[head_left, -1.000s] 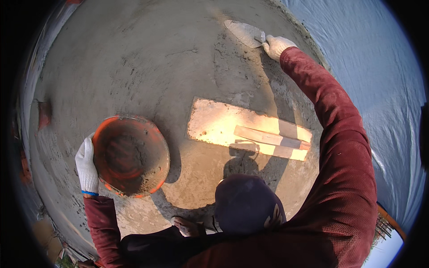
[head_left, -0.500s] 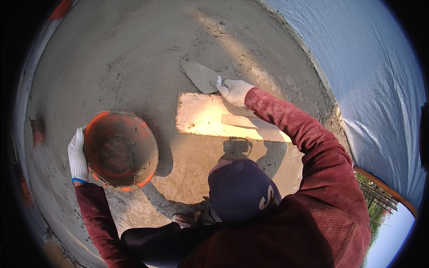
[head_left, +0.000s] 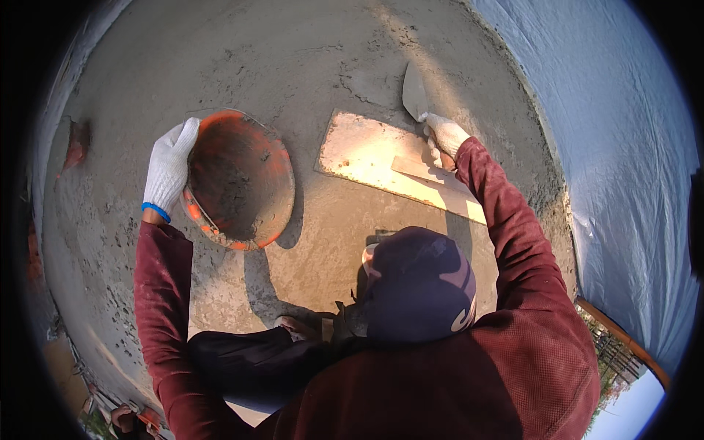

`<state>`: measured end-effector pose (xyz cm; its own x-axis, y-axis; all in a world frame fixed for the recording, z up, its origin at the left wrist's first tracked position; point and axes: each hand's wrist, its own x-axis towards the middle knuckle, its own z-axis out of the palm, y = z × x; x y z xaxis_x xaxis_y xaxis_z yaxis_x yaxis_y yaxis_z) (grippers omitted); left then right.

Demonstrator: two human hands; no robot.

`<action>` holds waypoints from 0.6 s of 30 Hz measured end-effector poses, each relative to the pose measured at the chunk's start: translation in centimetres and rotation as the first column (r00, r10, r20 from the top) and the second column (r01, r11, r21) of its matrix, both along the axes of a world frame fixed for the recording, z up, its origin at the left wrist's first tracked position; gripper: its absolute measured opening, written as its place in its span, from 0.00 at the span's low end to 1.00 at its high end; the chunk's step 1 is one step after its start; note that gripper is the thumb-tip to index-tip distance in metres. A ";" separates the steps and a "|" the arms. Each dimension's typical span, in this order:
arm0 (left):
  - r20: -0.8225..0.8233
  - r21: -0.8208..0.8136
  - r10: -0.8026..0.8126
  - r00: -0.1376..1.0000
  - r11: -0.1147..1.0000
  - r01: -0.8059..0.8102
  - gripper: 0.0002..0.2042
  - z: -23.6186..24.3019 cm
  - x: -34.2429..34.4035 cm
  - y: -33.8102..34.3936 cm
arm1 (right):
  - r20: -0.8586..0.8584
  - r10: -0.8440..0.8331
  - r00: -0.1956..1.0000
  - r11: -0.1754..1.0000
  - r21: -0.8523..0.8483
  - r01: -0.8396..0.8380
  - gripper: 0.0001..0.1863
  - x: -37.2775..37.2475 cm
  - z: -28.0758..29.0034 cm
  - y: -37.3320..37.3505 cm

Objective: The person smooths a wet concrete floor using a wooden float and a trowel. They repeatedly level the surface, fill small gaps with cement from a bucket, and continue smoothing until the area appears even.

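Observation:
My left hand [head_left: 170,163], in a white glove with a blue cuff, grips the left rim of an orange mortar bowl [head_left: 242,176]. The bowl is tilted, and grey mortar coats its inside. The gloved right hand [head_left: 444,139] is closed on the handle of a pointing trowel [head_left: 413,92], its pointed blade directed away from me over the grey mortar. Just below and left of that hand a rectangular float [head_left: 367,150] with a wooden handle lies on the surface, partly sunlit. The forearm covers part of its right end.
Wet grey mortar [head_left: 293,51] spreads across the ground around me, rough in places. Blue sheeting [head_left: 609,125] hangs or lies along the right edge. A reddish piece [head_left: 75,147] sits at the far left. My dark cap [head_left: 422,286] and shadows cover the near middle.
My left hand has brought the bowl farther forward and to the right, tilting it. My right hand has moved the trowel rightward, its blade turning from pointing left to pointing away. The view has shifted too.

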<state>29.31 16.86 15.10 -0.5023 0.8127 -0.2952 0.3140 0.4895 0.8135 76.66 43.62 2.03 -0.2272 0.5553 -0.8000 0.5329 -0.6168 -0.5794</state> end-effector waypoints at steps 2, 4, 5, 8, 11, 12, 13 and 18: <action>-0.044 -0.121 0.013 0.999 0.992 -0.018 0.28 0.2 -0.1 -1.1 | 0.171 0.423 0.890 0.879 0.159 -0.449 0.29 -5.8 3.3 -0.4; -0.173 -0.061 -0.060 0.983 0.997 0.050 0.33 0.4 -0.3 -2.6 | 0.265 0.703 0.660 0.592 0.295 -0.750 0.30 -9.7 6.7 -2.0; -0.107 -0.148 -0.003 0.994 0.989 -0.013 0.34 0.4 -0.7 -3.2 | 0.303 0.728 0.615 0.564 0.244 -0.789 0.25 -10.5 8.4 -3.3; -0.108 -0.110 0.136 0.985 0.983 -0.148 0.35 -0.2 -1.6 -5.5 | 0.415 0.810 0.414 -0.076 0.775 -0.627 0.18 -13.6 10.7 -8.4; -0.113 -0.119 0.143 0.983 0.981 -0.156 0.37 -1.1 -2.8 -7.2 | 0.670 0.674 0.312 -0.328 0.650 -0.685 0.21 -17.3 12.0 -11.1; -0.106 -0.083 0.129 0.986 0.987 -0.138 0.38 -1.3 -3.4 -7.5 | 0.621 0.687 0.377 -0.376 0.748 -0.546 0.21 -17.8 13.2 -11.5; -0.149 -0.096 0.131 0.980 0.985 -0.146 0.38 -1.6 -3.9 -7.6 | 0.651 0.633 0.419 -0.400 0.738 -0.543 0.20 -18.5 14.1 -11.6; -0.154 -0.117 0.315 0.937 0.935 -0.334 0.41 -1.4 -3.2 -8.7 | 0.750 0.532 0.393 -0.410 0.635 -0.655 0.28 -18.9 18.9 -12.8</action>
